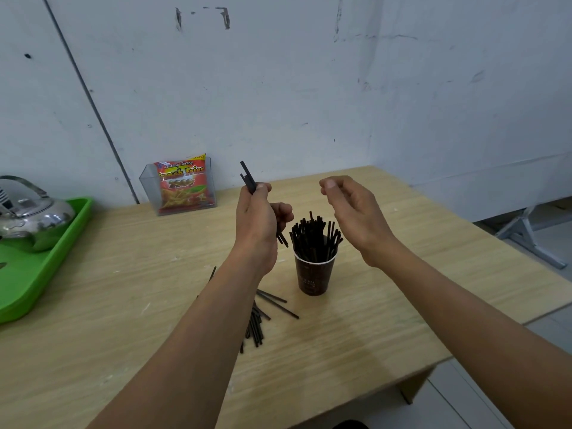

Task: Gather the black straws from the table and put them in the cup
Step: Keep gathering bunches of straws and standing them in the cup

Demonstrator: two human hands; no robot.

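A dark brown paper cup (pixel 314 275) stands on the wooden table (pixel 123 274), packed with several upright black straws (pixel 314 235). My left hand (pixel 258 216) is raised just left of the cup and grips a small bunch of black straws (pixel 247 178); their tops stick up above my thumb and their lower ends show below my fingers. My right hand (pixel 353 212) hovers above and right of the cup, fingers loosely curled, holding nothing. More loose black straws (pixel 258 323) lie on the table in front of the cup, partly hidden under my left forearm.
A clear plastic holder with a red French fries packet (pixel 182 187) stands at the back against the wall. A green tray (pixel 34 274) with a metal kettle (pixel 31 215) sits at the left edge. The table's right and front edges drop off to a tiled floor.
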